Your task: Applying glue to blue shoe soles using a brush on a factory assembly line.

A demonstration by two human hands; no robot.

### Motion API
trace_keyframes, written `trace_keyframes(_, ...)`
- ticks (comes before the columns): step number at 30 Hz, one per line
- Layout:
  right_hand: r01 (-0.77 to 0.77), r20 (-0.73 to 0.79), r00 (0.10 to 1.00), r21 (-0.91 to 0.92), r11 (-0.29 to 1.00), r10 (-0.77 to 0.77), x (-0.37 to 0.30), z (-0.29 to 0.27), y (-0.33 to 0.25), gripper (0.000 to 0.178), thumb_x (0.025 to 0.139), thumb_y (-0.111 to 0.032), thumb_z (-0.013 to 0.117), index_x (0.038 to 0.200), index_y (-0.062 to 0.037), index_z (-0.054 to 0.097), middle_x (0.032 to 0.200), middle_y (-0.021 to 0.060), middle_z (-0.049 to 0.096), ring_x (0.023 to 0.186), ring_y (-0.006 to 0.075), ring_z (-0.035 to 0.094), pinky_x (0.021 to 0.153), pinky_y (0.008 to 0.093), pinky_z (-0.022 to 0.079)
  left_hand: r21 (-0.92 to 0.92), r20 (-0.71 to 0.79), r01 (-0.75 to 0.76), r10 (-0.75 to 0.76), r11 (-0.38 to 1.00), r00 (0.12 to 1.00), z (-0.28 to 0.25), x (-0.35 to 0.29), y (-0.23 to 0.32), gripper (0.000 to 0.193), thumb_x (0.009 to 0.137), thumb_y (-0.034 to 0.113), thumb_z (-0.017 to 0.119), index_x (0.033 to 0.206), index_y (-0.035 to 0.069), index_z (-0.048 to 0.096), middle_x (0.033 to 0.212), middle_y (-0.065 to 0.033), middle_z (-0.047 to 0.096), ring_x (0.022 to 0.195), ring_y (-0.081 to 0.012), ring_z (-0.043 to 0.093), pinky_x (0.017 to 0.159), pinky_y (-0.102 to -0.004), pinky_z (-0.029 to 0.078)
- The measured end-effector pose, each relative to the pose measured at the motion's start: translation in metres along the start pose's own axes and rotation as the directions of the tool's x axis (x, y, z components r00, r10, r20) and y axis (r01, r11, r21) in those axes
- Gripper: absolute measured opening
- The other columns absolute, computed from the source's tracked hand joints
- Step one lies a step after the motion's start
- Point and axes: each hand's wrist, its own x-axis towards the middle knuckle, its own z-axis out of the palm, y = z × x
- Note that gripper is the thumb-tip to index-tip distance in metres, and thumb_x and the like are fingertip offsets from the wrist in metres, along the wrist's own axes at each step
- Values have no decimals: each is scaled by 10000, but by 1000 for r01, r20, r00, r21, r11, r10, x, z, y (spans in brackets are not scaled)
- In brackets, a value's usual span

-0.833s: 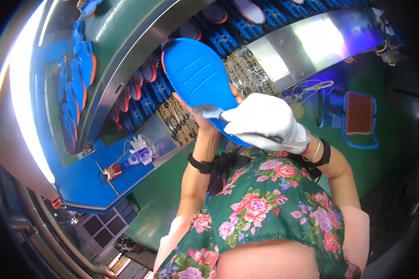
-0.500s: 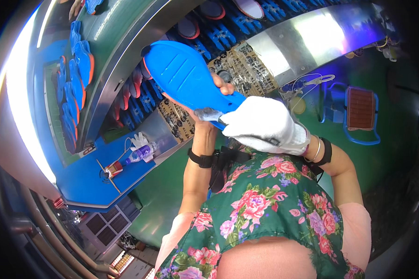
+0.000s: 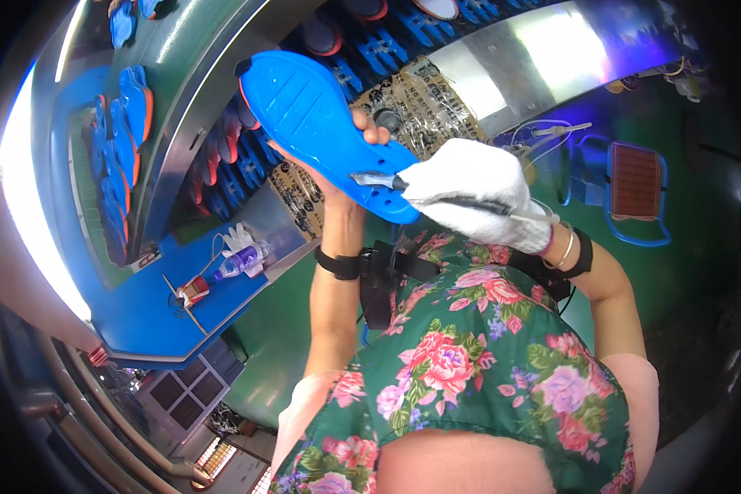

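A blue shoe sole (image 3: 305, 107) with a dark tip and reddish edge is held up in front of me, tilted with its toe toward the upper left. My bare left hand (image 3: 337, 194) grips it from beneath, its fingertips curling over the right edge near the middle. A white knitted glove covers my right hand (image 3: 469, 185), which is closed around a brush (image 3: 379, 180). The pale bristles rest on the heel half, near several small holes. Wetness shines on the sole's face. Most of the left palm is hidden behind the sole.
More blue soles (image 3: 128, 140) stand on a green belt at left. Beyond my hands is a rack of shoe parts (image 3: 379, 53) with taped cardboard (image 3: 424, 103). A bottle (image 3: 240, 262), white glove (image 3: 239, 239) and red can (image 3: 193, 290) sit on a blue ledge. A stool (image 3: 636, 185) stands right.
The sole has shifted slightly up and left, and its heel now shows past the glove. My right hand has turned, with the brush now lying across the heel area.
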Motion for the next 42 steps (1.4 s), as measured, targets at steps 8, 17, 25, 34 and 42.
trace_keyframes(8, -78, 182, 983, 263, 962, 30, -11, 3, -4, 196, 777, -67, 817, 971, -80, 790, 999, 94, 777, 835, 250, 724, 742, 351, 574, 137, -20, 243, -243, 960, 970, 14, 7, 17, 1090, 770, 974, 387, 1389, 80, 464, 949, -133, 593, 736, -254, 587, 747, -426, 493)
trace_keyframes(17, 112, 275, 950, 143, 983, -148, -12, 9, -10, 244, 804, -70, 778, 1043, -113, 761, 1002, 74, 747, 834, 260, 693, 756, 367, 571, 144, 32, 549, -558, 823, 829, 1, 26, 24, 1248, 714, 993, 378, 1516, 37, 412, 1141, -290, 662, 884, -424, 711, 739, -520, 612)
trace_keyframes(25, -192, 333, 938, 277, 941, 93, -1, -1, -5, 133, 786, -34, 792, 915, -56, 769, 934, 94, 763, 861, 252, 733, 775, 360, 579, 272, -150, 603, -586, 750, 796, -6, 29, 37, 1219, 745, 981, 310, 1517, 45, 427, 1244, -255, 656, 971, -398, 713, 795, -563, 614)
trace_keyframes(34, -371, -87, 921, 102, 923, 380, 31, -26, -4, 198, 825, 31, 759, 1020, 9, 787, 995, 115, 785, 900, 180, 739, 828, 305, 570, 301, -237, 295, -229, 907, 944, 13, -11, -18, 655, 1074, 514, 375, 1513, 28, 406, 1411, -227, 568, 1301, -362, 571, 1099, -531, 474)
trace_keyframes(42, -306, 52, 950, -30, 952, 307, 19, -42, 13, 168, 787, -16, 795, 953, -40, 807, 970, 111, 788, 876, 198, 746, 819, 323, 571, 544, -370, 444, -272, 712, 888, 25, -30, -17, 468, 1121, 343, 377, 1545, 148, 419, 1507, -128, 511, 1318, -223, 565, 1076, -419, 513)
